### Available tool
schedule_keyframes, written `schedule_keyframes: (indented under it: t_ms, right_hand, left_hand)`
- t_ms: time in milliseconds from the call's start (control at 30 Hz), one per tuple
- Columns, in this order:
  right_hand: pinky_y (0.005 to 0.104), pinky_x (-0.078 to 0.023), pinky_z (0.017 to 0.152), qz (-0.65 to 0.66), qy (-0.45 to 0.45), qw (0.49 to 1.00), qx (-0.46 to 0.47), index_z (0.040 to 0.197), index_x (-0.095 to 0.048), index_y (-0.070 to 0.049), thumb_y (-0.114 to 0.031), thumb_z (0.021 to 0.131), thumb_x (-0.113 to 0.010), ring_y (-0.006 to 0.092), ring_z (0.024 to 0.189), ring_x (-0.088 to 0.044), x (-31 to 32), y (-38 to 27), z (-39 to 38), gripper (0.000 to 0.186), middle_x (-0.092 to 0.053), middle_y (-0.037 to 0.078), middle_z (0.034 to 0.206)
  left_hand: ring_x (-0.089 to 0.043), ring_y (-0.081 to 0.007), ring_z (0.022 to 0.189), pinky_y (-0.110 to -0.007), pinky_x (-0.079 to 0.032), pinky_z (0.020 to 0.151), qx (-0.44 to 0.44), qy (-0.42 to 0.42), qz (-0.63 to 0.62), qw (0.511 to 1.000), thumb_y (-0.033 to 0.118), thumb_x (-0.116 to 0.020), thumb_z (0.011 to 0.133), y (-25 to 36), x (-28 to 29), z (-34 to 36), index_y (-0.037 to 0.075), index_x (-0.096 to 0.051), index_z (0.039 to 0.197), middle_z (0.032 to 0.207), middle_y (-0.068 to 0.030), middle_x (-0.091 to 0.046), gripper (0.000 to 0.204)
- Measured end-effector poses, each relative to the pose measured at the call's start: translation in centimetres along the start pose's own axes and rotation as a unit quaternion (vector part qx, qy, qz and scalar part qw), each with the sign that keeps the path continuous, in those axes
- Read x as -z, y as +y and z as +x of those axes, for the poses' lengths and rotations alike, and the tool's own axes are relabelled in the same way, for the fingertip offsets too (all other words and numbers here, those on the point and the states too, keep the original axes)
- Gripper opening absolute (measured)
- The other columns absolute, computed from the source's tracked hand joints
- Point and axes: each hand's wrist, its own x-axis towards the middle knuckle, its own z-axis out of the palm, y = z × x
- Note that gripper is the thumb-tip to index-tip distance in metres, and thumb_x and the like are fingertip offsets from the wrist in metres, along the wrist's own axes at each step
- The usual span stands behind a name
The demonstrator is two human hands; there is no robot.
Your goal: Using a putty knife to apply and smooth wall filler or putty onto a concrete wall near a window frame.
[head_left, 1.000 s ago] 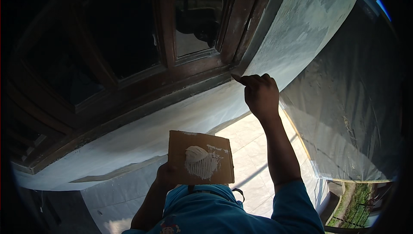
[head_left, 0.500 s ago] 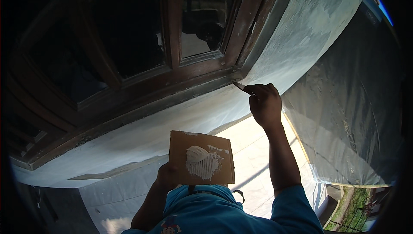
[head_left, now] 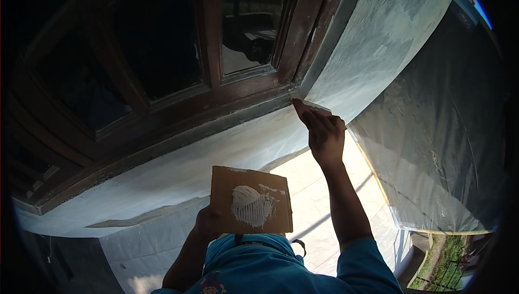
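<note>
My left hand [head_left: 208, 222] grips the left edge of a square of brown cardboard [head_left: 223, 196], held in front of my waist. A mound of white putty [head_left: 246, 194] sits on it, with ridged smears around it. My right hand [head_left: 326, 134] is closed on a thin, flat putty knife [head_left: 306, 107], its fingers pressed along the blade. The blade's tip touches the lower right corner of the window frame [head_left: 248, 111], where it meets the pale wall [head_left: 373, 56]. The knife's handle is hidden in my hand.
Dark glass panes [head_left: 157, 40] fill the brown wooden window at upper left. A dark plastic sheet [head_left: 432, 131] hangs at the right. Below lies a pale tiled floor [head_left: 313, 202], partly sunlit. Grass [head_left: 443, 259] shows at lower right.
My right hand has shifted slightly left and down and turned, so more of the knife's flat blade shows. The cardboard has barely moved.
</note>
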Motion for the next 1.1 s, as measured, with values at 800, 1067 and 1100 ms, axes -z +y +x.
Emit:
schedule_keyframes:
  t_ms: [800,1067,1100]
  right_hand:
    - [0.0376,-0.049,0.076,-0.021,-0.117,0.992,-0.031,0.092,-0.072,-0.011,-0.001,0.073,-0.058,0.0278,0.080,-0.059,2.4,-0.5,6.0,0.025,-0.070,0.006,0.088]
    - [0.0376,-0.050,0.075,-0.017,-0.145,0.989,-0.008,0.091,-0.072,-0.010,-0.001,0.072,-0.059,0.0276,0.078,-0.059,2.9,-1.0,6.6,0.025,-0.070,0.006,0.088]
    - [0.0373,-0.050,0.075,-0.008,-0.146,0.989,-0.003,0.090,-0.073,-0.010,-0.001,0.072,-0.059,0.0273,0.077,-0.058,2.9,-1.1,6.6,0.025,-0.070,0.006,0.088]
  left_hand:
    - [-0.055,-0.0365,0.113,-0.048,-0.047,0.097,0.008,-0.044,-0.023,0.999,0.016,-0.053,0.075,-0.3,-0.1,0.5,-0.005,-0.039,0.134,0.125,-0.0219,-0.054,0.064]
    - [-0.055,-0.0359,0.113,-0.048,-0.047,0.098,0.017,-0.049,0.000,0.999,0.016,-0.052,0.075,-0.2,-1.1,1.0,-0.006,-0.039,0.134,0.127,-0.0223,-0.053,0.065]
    - [-0.055,-0.0358,0.114,-0.048,-0.047,0.098,0.019,-0.046,0.002,0.999,0.016,-0.052,0.075,-0.4,-0.4,1.2,-0.006,-0.039,0.134,0.127,-0.0222,-0.053,0.064]
